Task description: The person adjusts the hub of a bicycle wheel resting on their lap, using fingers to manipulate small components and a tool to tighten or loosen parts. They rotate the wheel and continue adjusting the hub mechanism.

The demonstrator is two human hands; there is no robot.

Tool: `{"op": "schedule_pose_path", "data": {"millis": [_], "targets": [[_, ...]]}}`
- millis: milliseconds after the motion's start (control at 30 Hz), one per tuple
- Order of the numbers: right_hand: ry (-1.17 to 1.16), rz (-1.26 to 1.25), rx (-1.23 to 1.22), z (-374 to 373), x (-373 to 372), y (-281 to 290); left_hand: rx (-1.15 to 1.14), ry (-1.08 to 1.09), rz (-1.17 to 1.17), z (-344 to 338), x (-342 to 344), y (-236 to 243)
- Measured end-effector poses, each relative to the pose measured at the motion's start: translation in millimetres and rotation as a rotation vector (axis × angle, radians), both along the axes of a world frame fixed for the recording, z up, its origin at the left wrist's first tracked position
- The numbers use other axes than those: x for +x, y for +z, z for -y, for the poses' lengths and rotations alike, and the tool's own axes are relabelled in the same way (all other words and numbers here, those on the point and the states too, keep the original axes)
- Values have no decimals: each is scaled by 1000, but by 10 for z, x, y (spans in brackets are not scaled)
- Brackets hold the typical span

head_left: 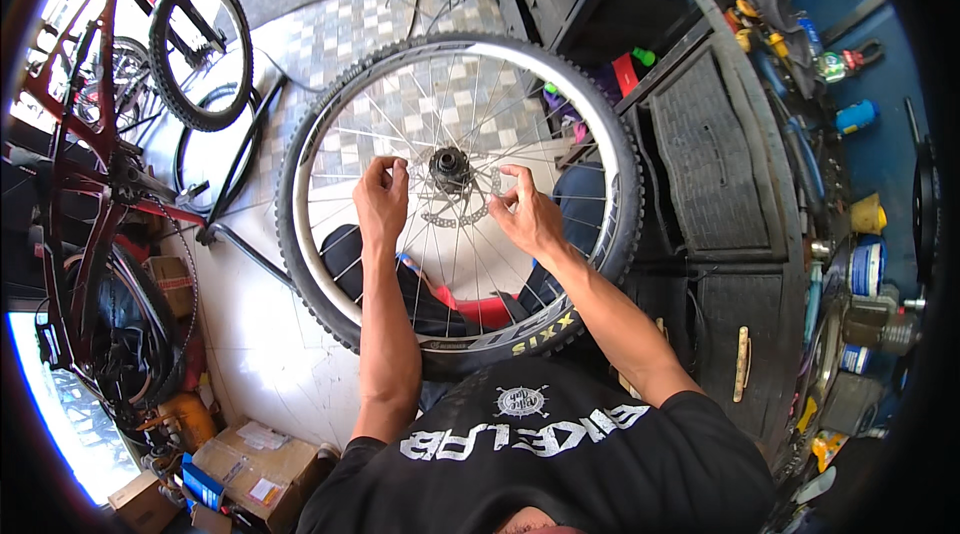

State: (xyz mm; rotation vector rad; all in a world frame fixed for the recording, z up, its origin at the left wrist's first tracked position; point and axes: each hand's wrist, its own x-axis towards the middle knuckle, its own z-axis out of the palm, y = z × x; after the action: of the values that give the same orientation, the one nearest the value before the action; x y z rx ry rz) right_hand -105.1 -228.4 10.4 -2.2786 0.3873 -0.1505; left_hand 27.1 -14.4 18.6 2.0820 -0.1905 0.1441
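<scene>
A bicycle wheel (628, 169) with a knobbly black tyre and a silver rim rests across my lap, between my legs. At its middle is the black hub (450, 171), with a perforated disc brake rotor (462, 221) behind the spokes. My left hand (382, 202) is over the spokes left of the hub, fingers curled in and thumb close to the index finger; whatever they pinch is too small to name. Right of the hub, beside the rotor's edge, my right hand (530, 219) has its index finger and thumb bent and apart, with nothing visible between them.
A red bicycle frame (105, 124) with its front wheel stands at the left. Cardboard boxes (250, 469) sit at the lower left. Along the right runs a dark cabinet (715, 164), below a bench crowded with tools and bottles. A loose tyre (182, 159) lies on the tiled floor.
</scene>
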Motion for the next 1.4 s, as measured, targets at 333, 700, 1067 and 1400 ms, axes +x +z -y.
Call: {"op": "schedule_pose_path", "data": {"millis": [333,700,1067,1400], "targets": [[-94,83,-20,-65,-155,-21,-175,-28,60,18,-119,-216],[23,44,44,57,-220,36,-727,-391,-123,1091,-309,638],[-34,253,-421,316,-433,440,-793,-241,-307,1195,-419,145],[-345,545,-1100,1208,-1868,3153,-770,-281,-261,1209,-450,67]]}}
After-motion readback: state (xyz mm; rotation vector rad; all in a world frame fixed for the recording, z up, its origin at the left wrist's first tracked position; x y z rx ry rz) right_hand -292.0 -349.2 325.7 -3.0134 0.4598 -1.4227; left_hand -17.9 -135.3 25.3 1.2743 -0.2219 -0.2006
